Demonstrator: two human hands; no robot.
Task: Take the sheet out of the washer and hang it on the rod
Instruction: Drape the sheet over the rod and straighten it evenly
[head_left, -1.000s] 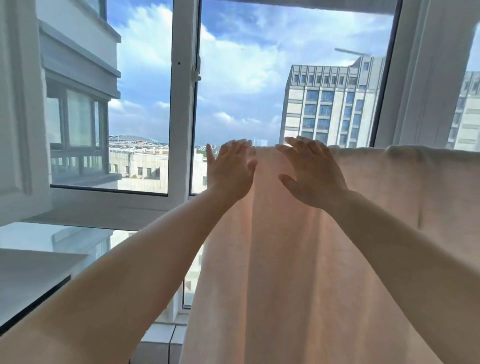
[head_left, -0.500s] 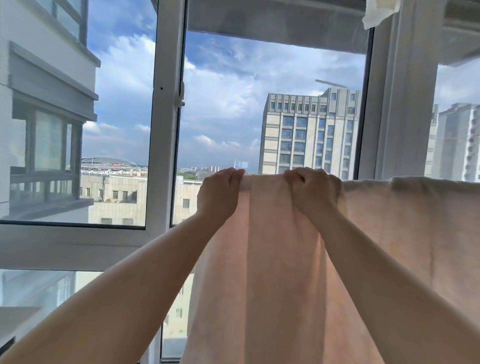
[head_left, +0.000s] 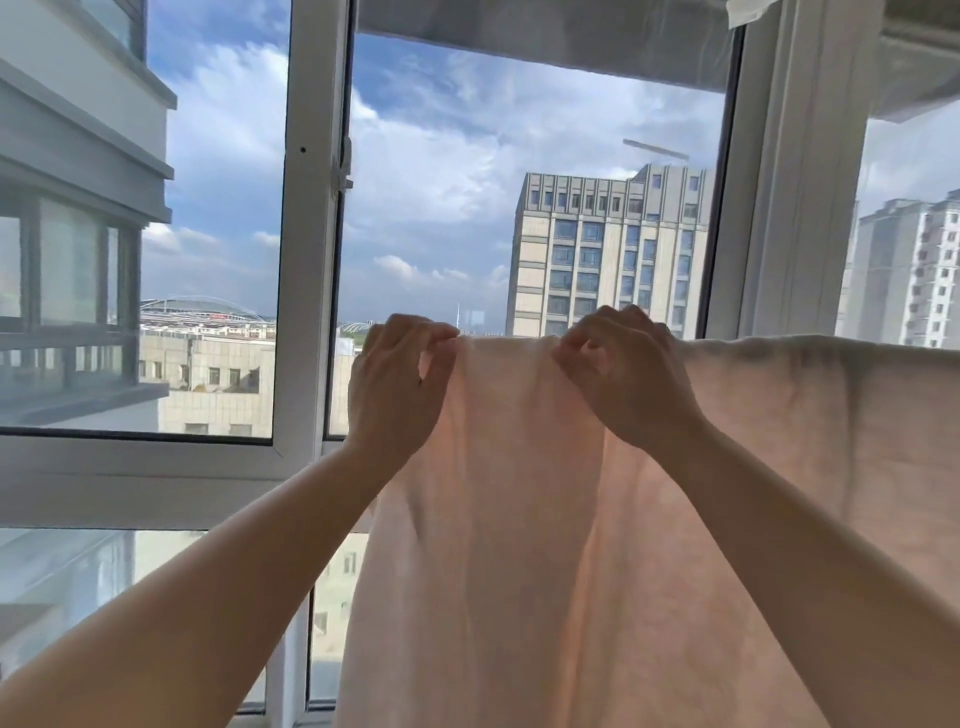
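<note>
Our hands at the hung sheet

Our left hand (head_left: 395, 389) and right hand (head_left: 623, 374) each pinch the top fold of the pale pink cloth sheet (head_left: 519, 545); the rod beneath is apparently hidden.

left hand (head_left: 395, 384) bare | right hand (head_left: 628, 379) bare | forearms uncovered, no sleeves visible

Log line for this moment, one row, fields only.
stage: hanging | sheet: draped, rod hidden | left hand: pinches top edge | right hand: pinches top edge | next: likely spread leftward

White-framed windows (head_left: 311, 260) show cloudy blue sky and buildings (head_left: 608, 254).
</note>
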